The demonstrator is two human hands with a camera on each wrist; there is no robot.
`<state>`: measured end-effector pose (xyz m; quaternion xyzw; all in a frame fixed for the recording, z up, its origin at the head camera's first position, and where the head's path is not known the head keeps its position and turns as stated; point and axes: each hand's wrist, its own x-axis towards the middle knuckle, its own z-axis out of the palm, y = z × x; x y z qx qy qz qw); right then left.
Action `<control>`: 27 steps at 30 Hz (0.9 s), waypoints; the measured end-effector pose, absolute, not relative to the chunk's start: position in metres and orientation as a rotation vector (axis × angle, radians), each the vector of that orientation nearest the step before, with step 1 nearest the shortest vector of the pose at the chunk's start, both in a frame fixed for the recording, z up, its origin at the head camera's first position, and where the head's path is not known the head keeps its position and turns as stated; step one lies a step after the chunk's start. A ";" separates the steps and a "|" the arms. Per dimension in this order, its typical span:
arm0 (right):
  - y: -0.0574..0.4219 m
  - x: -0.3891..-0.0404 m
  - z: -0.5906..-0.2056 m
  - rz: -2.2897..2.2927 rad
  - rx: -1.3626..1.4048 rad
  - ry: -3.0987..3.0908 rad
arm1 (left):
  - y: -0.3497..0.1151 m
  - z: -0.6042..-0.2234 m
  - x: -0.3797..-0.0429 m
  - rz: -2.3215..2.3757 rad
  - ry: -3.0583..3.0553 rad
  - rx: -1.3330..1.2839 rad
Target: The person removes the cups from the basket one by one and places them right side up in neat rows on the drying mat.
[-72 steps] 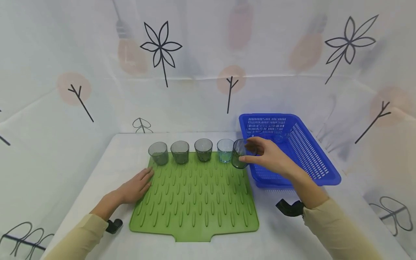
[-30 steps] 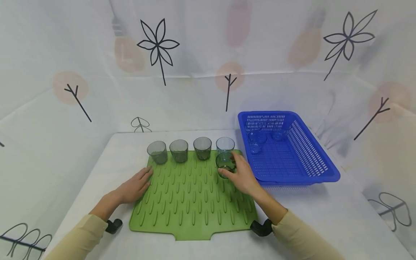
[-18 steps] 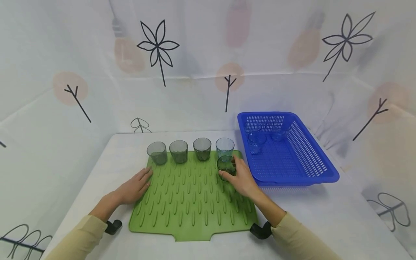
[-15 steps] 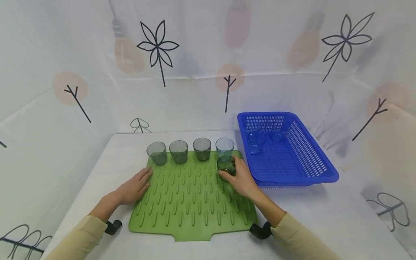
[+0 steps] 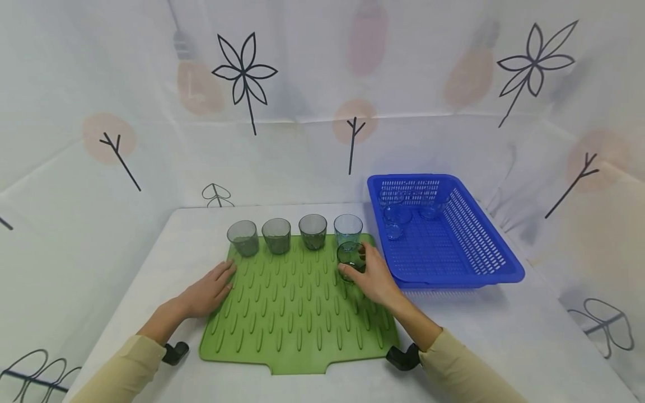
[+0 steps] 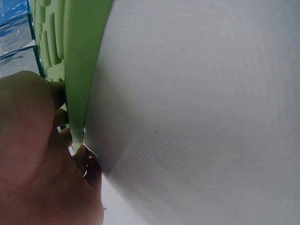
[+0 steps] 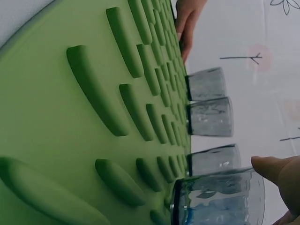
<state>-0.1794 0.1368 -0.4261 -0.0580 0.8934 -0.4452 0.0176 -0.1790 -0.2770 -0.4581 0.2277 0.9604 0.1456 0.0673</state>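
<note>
My right hand (image 5: 375, 277) holds a dark-tinted glass tumbler (image 5: 351, 254) between thumb and fingers, upright at the green ridged mat's (image 5: 297, 336) right part. In the right wrist view that tumbler's base meets the mat, with my thumb at its rim. A pale blue glass (image 5: 348, 224) stands right behind it. Three grey glasses, the nearest one (image 5: 313, 230) among them, continue the row leftward along the mat's back edge. My left hand (image 5: 204, 294) rests with extended fingers on the mat's left edge; in the left wrist view its fingers touch that edge.
A blue plastic basket (image 5: 509, 275) stands right of the mat, with several clear glasses (image 5: 398, 214) at its back left. White table cloth (image 5: 453, 358) surrounds the mat. A patterned white curtain (image 5: 302, 162) hangs behind the table.
My right hand has carried the dark tumbler from beside the basket leftward and toward me, to in front of the blue glass. Over the last second it has stayed there. My left hand has not moved.
</note>
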 end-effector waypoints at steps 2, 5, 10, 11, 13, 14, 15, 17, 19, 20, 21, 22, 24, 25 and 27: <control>0.137 -0.180 -0.426 -1.392 -0.180 2.773 | -0.277 -0.457 -0.179 0.438 2.896 0.691; 0.136 -0.180 -0.426 -1.392 -0.180 2.777 | -0.277 -0.458 -0.179 0.436 2.899 0.692; 0.135 -0.180 -0.425 -1.381 -0.158 2.778 | -0.278 -0.460 -0.180 0.447 2.902 0.698; 0.135 -0.180 -0.425 -1.379 -0.154 2.778 | -0.278 -0.460 -0.180 0.453 2.902 0.699; 0.135 -0.180 -0.425 -1.380 -0.148 2.775 | -0.278 -0.461 -0.179 0.468 2.902 0.704; 0.135 -0.180 -0.425 -1.383 -0.150 2.775 | -0.278 -0.462 -0.179 0.477 2.901 0.706; 0.135 -0.180 -0.425 -1.385 -0.153 2.777 | -0.279 -0.462 -0.179 0.484 2.903 0.709; 0.135 -0.181 -0.425 -1.385 -0.155 2.777 | -0.279 -0.462 -0.179 0.487 2.904 0.713; 0.135 -0.181 -0.425 -1.381 -0.156 2.778 | -0.280 -0.464 -0.180 0.488 2.906 0.718; 0.135 -0.181 -0.425 -1.377 -0.156 2.779 | -0.280 -0.465 -0.181 0.480 2.906 0.716; 0.135 -0.181 -0.425 -1.373 -0.154 2.781 | -0.281 -0.466 -0.181 0.475 2.905 0.715; 0.135 -0.181 -0.425 -1.370 -0.152 2.781 | -0.281 -0.468 -0.182 0.463 2.907 0.721; 0.135 -0.180 -0.424 -1.365 -0.152 2.786 | -0.283 -0.470 -0.183 0.452 2.903 0.722; 0.135 -0.180 -0.424 -1.362 -0.153 2.791 | -0.283 -0.470 -0.183 0.449 2.900 0.721; 0.134 -0.179 -0.422 -1.357 -0.156 2.804 | -0.284 -0.470 -0.183 0.452 2.902 0.737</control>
